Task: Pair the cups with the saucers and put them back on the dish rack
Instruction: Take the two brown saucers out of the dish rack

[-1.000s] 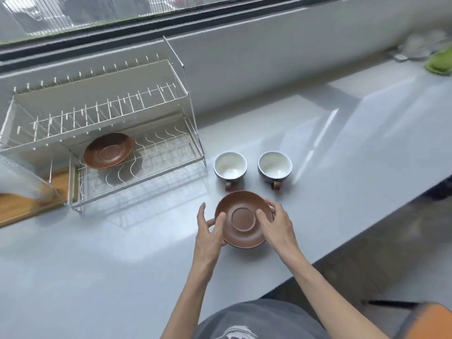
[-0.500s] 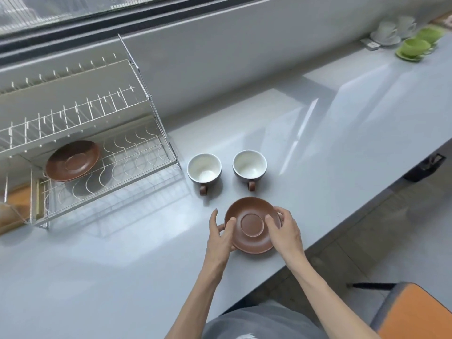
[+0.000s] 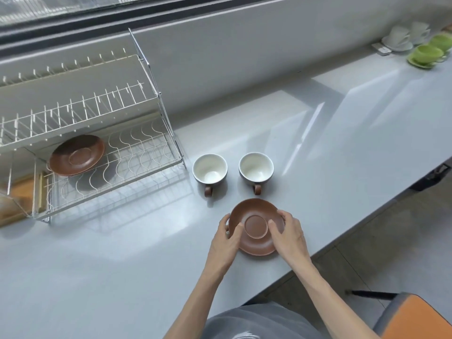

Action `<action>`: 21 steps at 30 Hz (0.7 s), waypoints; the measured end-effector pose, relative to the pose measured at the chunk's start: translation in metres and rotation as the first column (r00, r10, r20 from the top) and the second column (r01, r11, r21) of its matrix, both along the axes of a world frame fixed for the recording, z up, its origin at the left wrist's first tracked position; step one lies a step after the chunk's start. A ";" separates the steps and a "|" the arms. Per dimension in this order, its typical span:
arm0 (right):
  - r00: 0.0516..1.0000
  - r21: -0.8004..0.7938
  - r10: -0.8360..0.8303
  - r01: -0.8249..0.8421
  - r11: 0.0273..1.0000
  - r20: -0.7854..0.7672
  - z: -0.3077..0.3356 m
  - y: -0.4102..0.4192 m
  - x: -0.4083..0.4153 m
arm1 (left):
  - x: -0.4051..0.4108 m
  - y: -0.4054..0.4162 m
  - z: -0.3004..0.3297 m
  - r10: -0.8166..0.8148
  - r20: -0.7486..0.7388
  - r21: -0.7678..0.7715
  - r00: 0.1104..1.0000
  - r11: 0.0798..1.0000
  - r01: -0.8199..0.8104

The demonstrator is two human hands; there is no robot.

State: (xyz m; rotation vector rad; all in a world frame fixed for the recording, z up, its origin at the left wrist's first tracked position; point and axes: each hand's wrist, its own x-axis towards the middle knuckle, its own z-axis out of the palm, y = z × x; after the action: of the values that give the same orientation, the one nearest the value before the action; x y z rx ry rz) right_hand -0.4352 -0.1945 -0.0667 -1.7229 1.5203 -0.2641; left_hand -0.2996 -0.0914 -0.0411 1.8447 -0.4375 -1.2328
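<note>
A brown saucer (image 3: 255, 216) lies on the grey counter near its front edge. My left hand (image 3: 223, 241) grips its left rim and my right hand (image 3: 288, 237) grips its right rim, thumbs resting on top. Just behind it stand two cups with white insides and brown handles, the left cup (image 3: 209, 168) and the right cup (image 3: 256, 167), both upright with handles pointing toward me. A second brown saucer (image 3: 77, 155) lies tilted on the lower shelf of the wire dish rack (image 3: 146, 99) at the left.
A wooden board (image 3: 20, 196) sits under the rack's left end. Green cups on saucers (image 3: 428, 53) and white cups (image 3: 401, 36) stand at the far right of the counter. An orange chair seat (image 3: 415, 316) is at the bottom right, beyond the counter's edge.
The view has shifted a little, so the rack sits further right in frame. Both hands stay on the saucer, which remains on the counter in front of the cups.
</note>
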 end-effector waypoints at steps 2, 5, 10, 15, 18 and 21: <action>0.992 -0.083 0.063 -0.072 0.994 -0.111 0.002 0.003 0.005 | 0.008 0.004 0.001 -0.066 0.047 0.028 0.997 0.998 0.065; 0.963 -0.234 0.121 -0.179 0.956 -0.242 0.009 0.006 0.017 | 0.022 0.008 0.001 -0.226 0.133 0.111 0.965 0.971 0.212; 0.919 -0.350 0.271 -0.364 0.863 -0.288 0.028 0.012 0.056 | 0.063 0.025 0.013 -0.510 0.313 0.303 0.801 0.853 0.425; 0.842 -0.361 0.445 -0.534 0.764 -0.303 0.043 0.023 0.102 | 0.115 0.050 0.029 -0.572 0.426 0.397 0.701 0.814 0.423; 0.774 -0.367 0.533 -0.633 0.682 -0.343 0.054 0.030 0.136 | 0.146 0.068 0.041 -0.586 0.484 0.454 0.650 0.803 0.386; 0.668 -0.324 0.611 -0.742 0.587 -0.425 0.063 0.037 0.175 | 0.177 0.087 0.050 -0.615 0.560 0.545 0.556 0.778 0.312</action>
State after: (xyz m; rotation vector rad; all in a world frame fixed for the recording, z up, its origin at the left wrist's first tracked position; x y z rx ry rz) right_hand -0.2602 -0.1575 -0.0035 -2.7140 0.8537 0.0256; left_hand -0.1223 -0.0041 0.0092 2.6706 -1.2936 -0.8922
